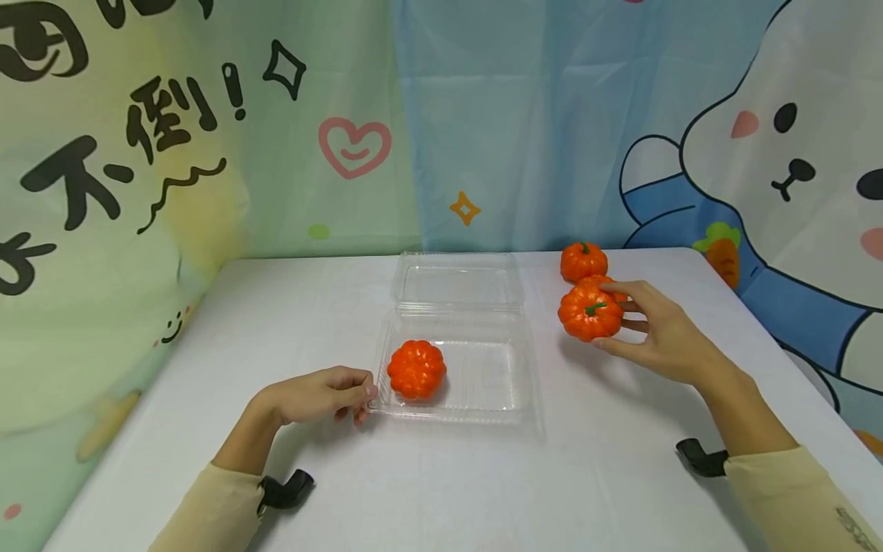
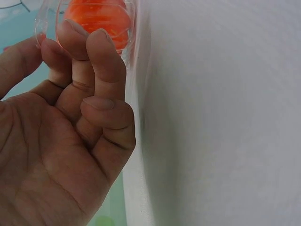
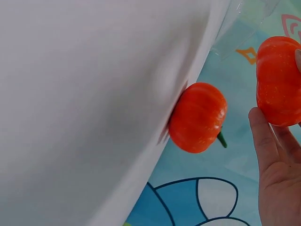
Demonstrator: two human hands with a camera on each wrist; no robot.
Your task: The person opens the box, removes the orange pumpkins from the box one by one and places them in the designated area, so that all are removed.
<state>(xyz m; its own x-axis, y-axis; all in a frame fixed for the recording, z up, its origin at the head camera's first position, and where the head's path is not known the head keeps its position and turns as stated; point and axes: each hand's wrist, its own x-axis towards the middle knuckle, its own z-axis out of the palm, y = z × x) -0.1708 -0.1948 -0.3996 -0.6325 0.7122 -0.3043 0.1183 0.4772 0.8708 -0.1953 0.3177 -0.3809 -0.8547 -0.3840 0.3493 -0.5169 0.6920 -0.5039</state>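
Observation:
My right hand (image 1: pixel 658 330) grips an orange toy pumpkin (image 1: pixel 586 313) with a green stem, raised over the table right of the container. In the right wrist view, the held pumpkin (image 3: pixel 278 82) is cut off by the frame edge. Behind it, another pumpkin (image 1: pixel 583 261) sits near the table's far edge; more orange shows between the two, mostly hidden. My left hand (image 1: pixel 320 395) pinches the near left corner of a clear plastic clamshell box (image 1: pixel 483 376). A pumpkin (image 1: pixel 417 370) lies inside the box's left part, no stem visible.
The box's clear lid (image 1: pixel 458 282) lies folded back toward the far table edge. A white cloth covers the table (image 1: pixel 441 491). Behind it hangs a printed curtain (image 1: pixel 483 115) with cartoon figures. A black wrist mount (image 1: pixel 286 489) juts out by the left sleeve.

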